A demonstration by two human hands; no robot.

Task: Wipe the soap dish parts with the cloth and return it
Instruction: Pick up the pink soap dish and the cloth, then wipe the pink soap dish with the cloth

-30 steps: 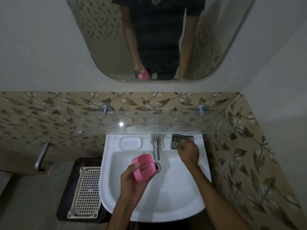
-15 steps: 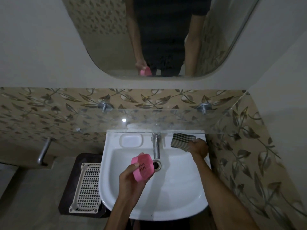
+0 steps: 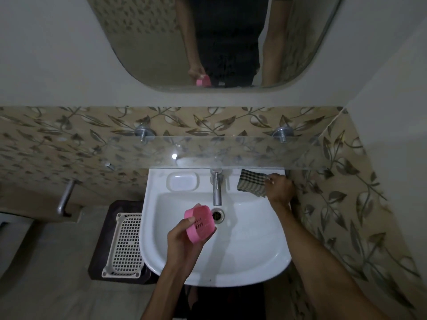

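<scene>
My left hand (image 3: 184,241) holds a pink soap dish (image 3: 200,222) with drain slots, tilted over the white sink basin (image 3: 242,245). The dish hangs just left of the drain (image 3: 217,214). A dark checked cloth (image 3: 252,182) lies on the sink's back right ledge. My right hand (image 3: 279,188) rests on the cloth's right edge, fingers closing on it. Whether the cloth is lifted off the ledge is unclear.
A chrome tap (image 3: 216,188) stands at the back middle of the sink. A moulded soap recess (image 3: 182,181) sits at the back left. A glass shelf (image 3: 219,153) overhangs the ledge. A white perforated basket (image 3: 126,245) lies on the floor at left. A tiled wall stands close on the right.
My right hand has shifted right along the ledge onto the cloth's right edge. The pink dish in my left hand has stayed over the basin.
</scene>
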